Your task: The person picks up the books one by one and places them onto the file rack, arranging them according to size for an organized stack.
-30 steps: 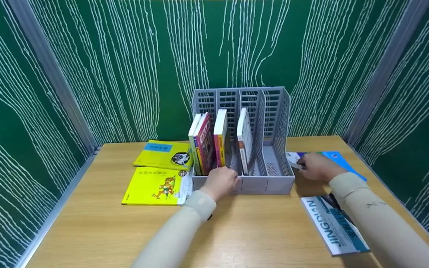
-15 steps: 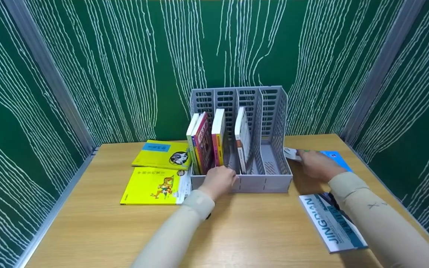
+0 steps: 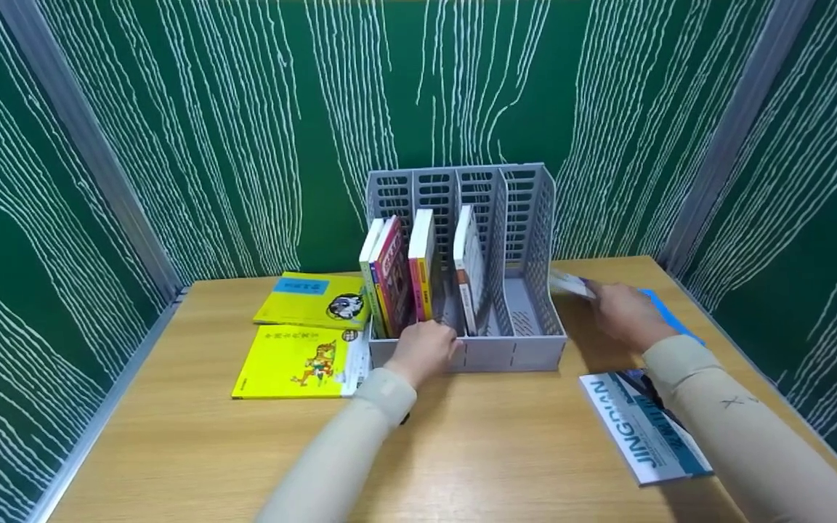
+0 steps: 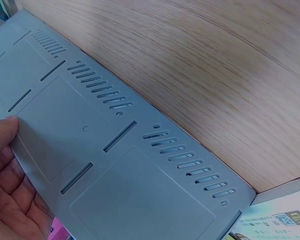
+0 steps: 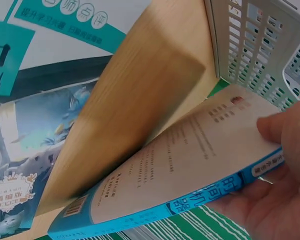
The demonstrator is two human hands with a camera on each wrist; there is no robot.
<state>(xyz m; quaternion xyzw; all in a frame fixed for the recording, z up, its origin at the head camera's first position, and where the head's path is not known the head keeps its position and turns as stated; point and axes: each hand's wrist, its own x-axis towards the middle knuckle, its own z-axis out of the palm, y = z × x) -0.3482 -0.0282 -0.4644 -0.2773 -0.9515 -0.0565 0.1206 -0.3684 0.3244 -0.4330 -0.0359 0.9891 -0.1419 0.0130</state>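
Observation:
My left hand [image 3: 426, 350] grips the front wall of a grey slotted magazine rack [image 3: 513, 356]; in the left wrist view the thumb lies on the outside of the grey panel [image 4: 85, 130]. Several books stand in the rack's first three compartments, among them a pink-covered book [image 3: 393, 272], a thick white-edged book [image 3: 422, 269] and a slim white book [image 3: 468, 269]. Right of the rack, my right hand [image 3: 629, 312] holds a blue-spined book [image 5: 190, 165] by one end, thumb on its pale cover and fingers underneath. This book is tilted, its far end low by the wooden table.
Two yellow books [image 3: 309, 299] lie overlapping left of the rack, partly over a white one. A teal-and-white book [image 3: 644, 428] lies at the front right, partly under my right forearm. Green walls with white lines enclose the wooden table [image 3: 171, 436].
My right hand has raised the near end of the blue-spined book and tilted it up from the table. The left hand stays on the rack's front wall. The head view has shifted slightly.

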